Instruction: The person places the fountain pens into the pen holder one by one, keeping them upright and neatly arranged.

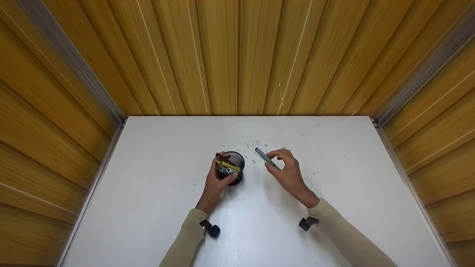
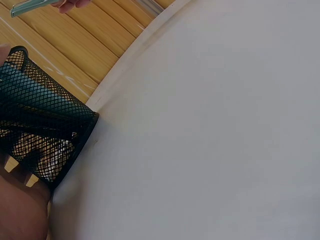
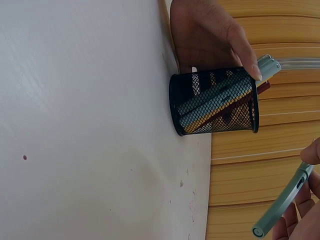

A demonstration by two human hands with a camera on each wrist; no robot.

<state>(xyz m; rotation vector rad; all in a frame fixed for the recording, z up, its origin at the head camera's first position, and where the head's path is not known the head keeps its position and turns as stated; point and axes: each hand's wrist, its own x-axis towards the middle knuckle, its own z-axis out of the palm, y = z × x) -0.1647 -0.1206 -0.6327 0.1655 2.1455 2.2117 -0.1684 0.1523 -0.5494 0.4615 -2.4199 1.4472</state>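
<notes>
Holding pen [image 1: 265, 157] beside holder's rim [image 1: 237, 155]

One mesh cup [image 1: 236, 167] – four pens [image 1: 227, 165] inside, one pen [image 1: 265, 158] outside

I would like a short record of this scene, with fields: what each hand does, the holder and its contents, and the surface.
left hand: grips the black mesh pen holder, fingers round its wall
right hand: pinches a grey-green pen, held above the table, beside the holder
holder contents: yellow, dark red and grey pens, leaning
holder position: upright on the white table
pen held: tilted, not in the holder
surroundings: wooden panel walls
</notes>
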